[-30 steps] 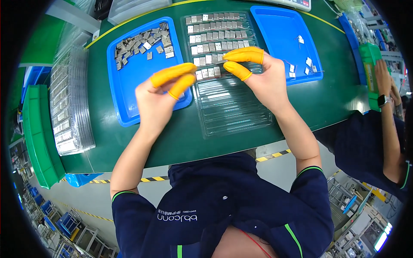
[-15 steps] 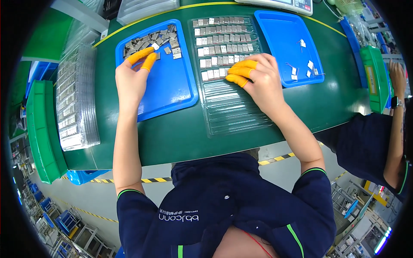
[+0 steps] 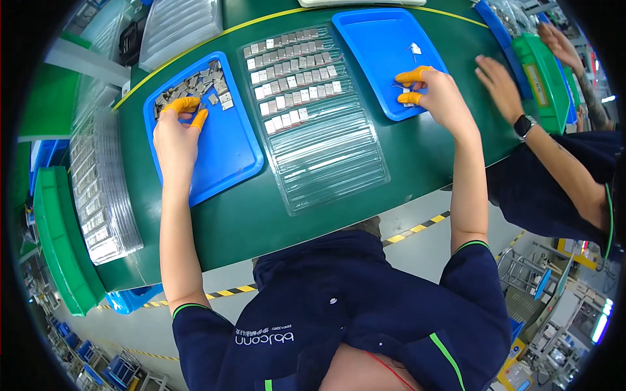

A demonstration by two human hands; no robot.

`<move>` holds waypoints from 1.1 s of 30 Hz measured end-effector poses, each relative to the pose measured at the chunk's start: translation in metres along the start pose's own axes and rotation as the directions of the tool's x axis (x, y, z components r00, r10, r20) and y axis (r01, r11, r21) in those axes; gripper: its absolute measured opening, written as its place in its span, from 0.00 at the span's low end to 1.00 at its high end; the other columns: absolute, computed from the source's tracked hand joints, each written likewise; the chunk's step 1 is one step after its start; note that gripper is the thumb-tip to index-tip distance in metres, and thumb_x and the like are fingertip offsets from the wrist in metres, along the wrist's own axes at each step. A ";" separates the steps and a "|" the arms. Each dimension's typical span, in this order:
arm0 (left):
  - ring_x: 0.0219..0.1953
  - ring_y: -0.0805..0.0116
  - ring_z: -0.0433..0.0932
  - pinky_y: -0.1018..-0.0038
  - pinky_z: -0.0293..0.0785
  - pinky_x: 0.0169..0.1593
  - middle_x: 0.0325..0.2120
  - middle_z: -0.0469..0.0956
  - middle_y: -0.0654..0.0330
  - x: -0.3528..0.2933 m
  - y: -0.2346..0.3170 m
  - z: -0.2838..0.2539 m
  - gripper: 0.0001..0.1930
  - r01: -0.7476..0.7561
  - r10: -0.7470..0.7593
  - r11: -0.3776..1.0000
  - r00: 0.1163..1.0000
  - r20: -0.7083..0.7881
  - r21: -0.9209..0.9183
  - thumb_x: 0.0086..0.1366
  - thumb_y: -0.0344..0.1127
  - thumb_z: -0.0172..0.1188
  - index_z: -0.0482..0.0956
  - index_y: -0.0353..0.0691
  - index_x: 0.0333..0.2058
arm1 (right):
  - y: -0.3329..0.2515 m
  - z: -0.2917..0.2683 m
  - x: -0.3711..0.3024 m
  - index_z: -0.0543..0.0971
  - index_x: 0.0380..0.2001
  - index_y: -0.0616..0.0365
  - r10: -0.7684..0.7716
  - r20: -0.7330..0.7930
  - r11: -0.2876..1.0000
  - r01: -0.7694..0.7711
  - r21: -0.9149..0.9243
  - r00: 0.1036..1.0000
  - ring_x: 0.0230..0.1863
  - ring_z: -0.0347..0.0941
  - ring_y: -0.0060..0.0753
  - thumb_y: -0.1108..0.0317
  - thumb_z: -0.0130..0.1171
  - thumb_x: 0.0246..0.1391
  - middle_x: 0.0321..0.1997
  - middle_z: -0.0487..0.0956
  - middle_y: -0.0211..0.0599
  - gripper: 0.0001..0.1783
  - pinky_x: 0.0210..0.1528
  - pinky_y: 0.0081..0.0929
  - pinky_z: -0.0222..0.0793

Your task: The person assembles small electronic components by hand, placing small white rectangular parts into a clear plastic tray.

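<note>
My left hand [image 3: 175, 140], with yellow finger cots, is over the left blue tray [image 3: 225, 166]. Its thumb and forefinger are closed around what looks like a small silver rectangular part [image 3: 202, 106]. A pile of similar metal parts [image 3: 189, 86] lies at that tray's far end. My right hand [image 3: 443, 101], also in yellow finger cots, reaches into the right blue tray [image 3: 372, 45]. Its thumb and finger are apart around small white-and-silver pieces [image 3: 407, 91] with thin wires. Between the trays, a clear ribbed plastic tray [image 3: 329, 159] holds rows of wired silver parts [image 3: 297, 79].
A co-worker's hand [image 3: 499, 81] with a watch is right of the right tray, near a green bin [image 3: 538, 81]. At left stand stacked clear trays [image 3: 104, 189] and another green bin [image 3: 62, 241]. More clear plastic trays [image 3: 181, 29] sit at the far left.
My right hand has left the clear tray's front row for the right blue tray. My left hand stays over the left tray. A co-worker's hand has come nearer. The view has shifted.
</note>
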State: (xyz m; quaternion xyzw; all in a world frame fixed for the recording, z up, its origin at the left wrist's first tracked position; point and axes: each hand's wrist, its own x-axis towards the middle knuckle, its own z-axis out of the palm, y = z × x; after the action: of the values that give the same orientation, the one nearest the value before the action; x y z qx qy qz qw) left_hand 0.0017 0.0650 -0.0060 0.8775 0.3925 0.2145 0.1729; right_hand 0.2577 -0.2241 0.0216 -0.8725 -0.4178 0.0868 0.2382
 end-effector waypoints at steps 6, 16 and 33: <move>0.31 0.68 0.79 0.76 0.73 0.37 0.29 0.79 0.55 -0.007 0.003 0.000 0.09 0.033 -0.033 0.979 0.999 0.002 -0.201 0.50 0.25 0.62 0.79 0.34 0.33 | -0.005 0.004 -0.007 0.80 0.33 0.61 0.064 -0.118 0.982 -0.083 -0.169 0.991 0.32 0.73 0.38 0.70 0.66 0.35 0.31 0.77 0.45 0.16 0.36 0.29 0.69; 0.39 0.68 0.77 0.76 0.72 0.46 0.37 0.77 0.54 -0.029 0.022 -0.005 0.14 0.264 -0.119 0.519 0.964 0.237 -0.813 0.52 0.20 0.60 0.75 0.27 0.40 | -0.002 0.003 -0.003 0.78 0.29 0.63 0.139 -0.005 0.989 -0.139 -0.042 0.990 0.27 0.73 0.30 0.71 0.66 0.38 0.26 0.77 0.40 0.12 0.33 0.23 0.68; 0.35 0.65 0.79 0.76 0.76 0.40 0.34 0.78 0.51 -0.057 0.050 -0.002 0.14 0.374 -0.059 0.314 0.925 0.376 -0.872 0.52 0.22 0.61 0.75 0.26 0.40 | -0.108 0.060 0.012 0.78 0.38 0.64 -0.152 0.048 0.793 0.093 0.602 0.987 0.38 0.74 0.23 0.74 0.59 0.48 0.39 0.79 0.35 0.12 0.42 0.16 0.69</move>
State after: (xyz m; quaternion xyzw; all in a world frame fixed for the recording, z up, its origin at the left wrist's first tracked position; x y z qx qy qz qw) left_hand -0.0024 -0.0096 0.0053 0.5787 0.2866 0.2501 0.7214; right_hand 0.1702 -0.1359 0.0224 -0.7189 -0.4356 0.2390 0.4861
